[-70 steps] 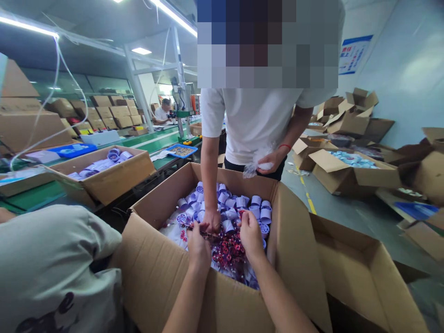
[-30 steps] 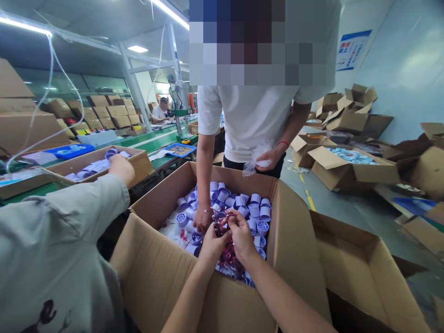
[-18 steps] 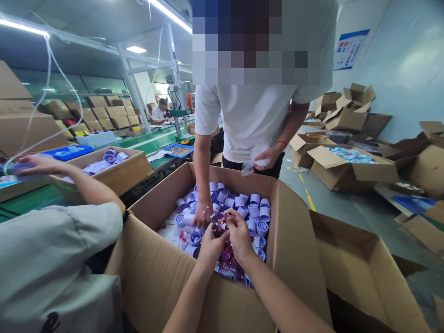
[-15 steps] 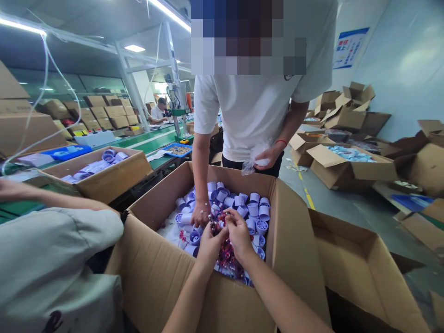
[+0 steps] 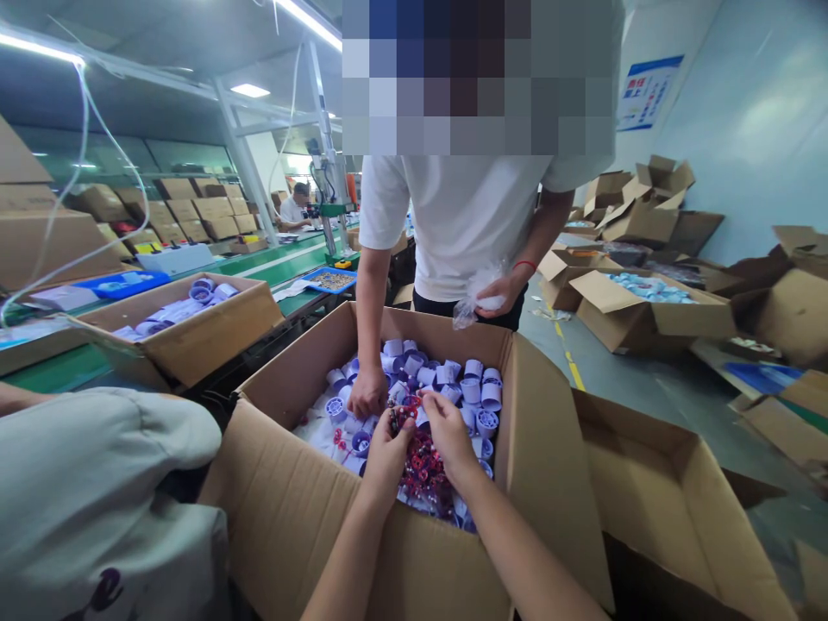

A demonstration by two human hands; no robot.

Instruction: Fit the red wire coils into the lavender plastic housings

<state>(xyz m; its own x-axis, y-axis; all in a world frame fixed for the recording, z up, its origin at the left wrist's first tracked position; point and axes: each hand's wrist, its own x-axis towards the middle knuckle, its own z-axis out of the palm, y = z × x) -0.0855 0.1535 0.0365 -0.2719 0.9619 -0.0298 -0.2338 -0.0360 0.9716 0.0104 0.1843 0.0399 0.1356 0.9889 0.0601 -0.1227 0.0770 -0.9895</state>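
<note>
My left hand (image 5: 386, 455) is closed around a small bundle of dark and red wired parts (image 5: 394, 420). Close beside it, my right hand (image 5: 448, 435) pinches the end of a thin red wired piece (image 5: 412, 400). Both hands are over an open cardboard box (image 5: 294, 483). Below them lies a tangled heap of small red wired parts (image 5: 423, 470). Lilac plastic cups (image 5: 473, 391) fill much of the box around the heap, some upright and some tipped. Exactly what sits between my fingertips is too small to make out.
Across the box, a person in a white shirt (image 5: 466, 224) reaches one hand (image 5: 368, 392) in and holds a clear plastic bag (image 5: 479, 293). Another person's sleeve (image 5: 116, 457) is at left. An open carton (image 5: 673, 483) stands right. A box of lilac cups (image 5: 207, 332) sits by the green conveyor.
My hands have moved slightly apart, with the red piece showing between them. The co-worker's reaching hand has shifted a little left and up. The arm at left has drawn back.
</note>
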